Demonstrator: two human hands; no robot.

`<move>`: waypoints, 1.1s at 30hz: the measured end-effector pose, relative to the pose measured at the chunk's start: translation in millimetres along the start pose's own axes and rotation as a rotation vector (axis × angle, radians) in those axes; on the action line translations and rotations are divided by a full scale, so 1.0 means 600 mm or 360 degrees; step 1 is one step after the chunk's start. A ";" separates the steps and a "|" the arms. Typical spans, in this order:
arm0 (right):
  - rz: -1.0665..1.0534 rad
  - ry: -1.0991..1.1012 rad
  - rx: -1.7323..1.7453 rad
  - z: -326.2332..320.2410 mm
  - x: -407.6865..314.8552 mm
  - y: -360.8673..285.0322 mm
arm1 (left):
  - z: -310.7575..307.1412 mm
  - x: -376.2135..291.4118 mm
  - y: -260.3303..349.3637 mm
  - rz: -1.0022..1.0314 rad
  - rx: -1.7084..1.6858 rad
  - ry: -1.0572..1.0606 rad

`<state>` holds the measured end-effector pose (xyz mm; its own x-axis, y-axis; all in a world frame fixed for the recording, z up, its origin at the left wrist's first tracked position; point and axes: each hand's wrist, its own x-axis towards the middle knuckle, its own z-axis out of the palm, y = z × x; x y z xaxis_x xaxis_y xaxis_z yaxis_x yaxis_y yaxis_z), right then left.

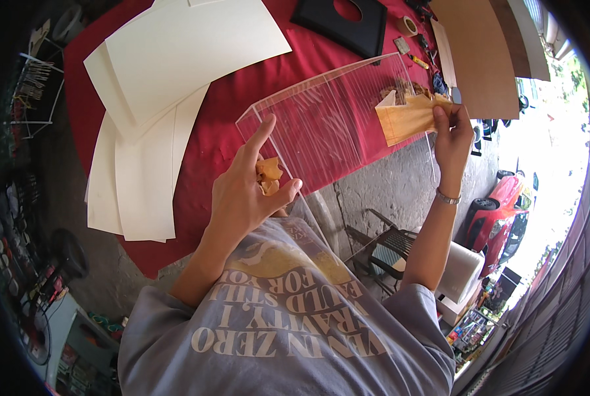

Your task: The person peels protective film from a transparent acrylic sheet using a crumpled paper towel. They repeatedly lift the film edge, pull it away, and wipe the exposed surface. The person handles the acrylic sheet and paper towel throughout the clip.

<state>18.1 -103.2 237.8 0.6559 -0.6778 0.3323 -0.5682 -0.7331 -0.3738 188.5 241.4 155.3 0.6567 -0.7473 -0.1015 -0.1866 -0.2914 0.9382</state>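
My left hand (240,185) has its thumb and index finger spread along the near left edge of a clear acrylic box (319,131). Crumpled scraps of brown paper (269,173) are tucked in that palm under the other fingers. A torn strip of brown paper (406,121) is pinched between the thumb and fingers of my right hand (452,131), over the box's right end. Streaks and reflections cross the transparent panels, which rest on a red cloth (186,208) and reach past its front edge. More crumpled brown paper (399,88) lies behind the strip, partly hidden.
Large white sheets (186,54) overlap at the left. Towards the back lie a black panel with an oval hole (319,24), a tape roll (407,26) and a yellow cutter (418,62). Brown boards (478,59) stand at the right. A dark chair (391,247) is below the table edge.
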 end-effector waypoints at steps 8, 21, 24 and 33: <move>-0.0300 0.0186 -0.0239 -0.021 0.072 0.097 | 0.000 -0.001 -0.006 0.0021 0.0073 -0.0003; -0.0376 0.0600 -0.0194 -0.103 0.049 0.038 | -0.002 -0.007 -0.010 0.0170 0.0053 0.0010; -0.0411 0.0179 0.0150 -0.017 0.038 -0.006 | 0.001 -0.017 -0.009 0.0131 0.0083 0.0010; -0.0347 -0.0230 0.0642 0.088 0.065 0.038 | 0.005 -0.020 -0.016 0.0069 0.0090 0.0097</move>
<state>56.8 -143.1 196.6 0.8169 -0.4750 0.3271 -0.1905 -0.7576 -0.6242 180.2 251.2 146.4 0.6900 -0.7228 -0.0393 -0.2555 -0.2940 0.9210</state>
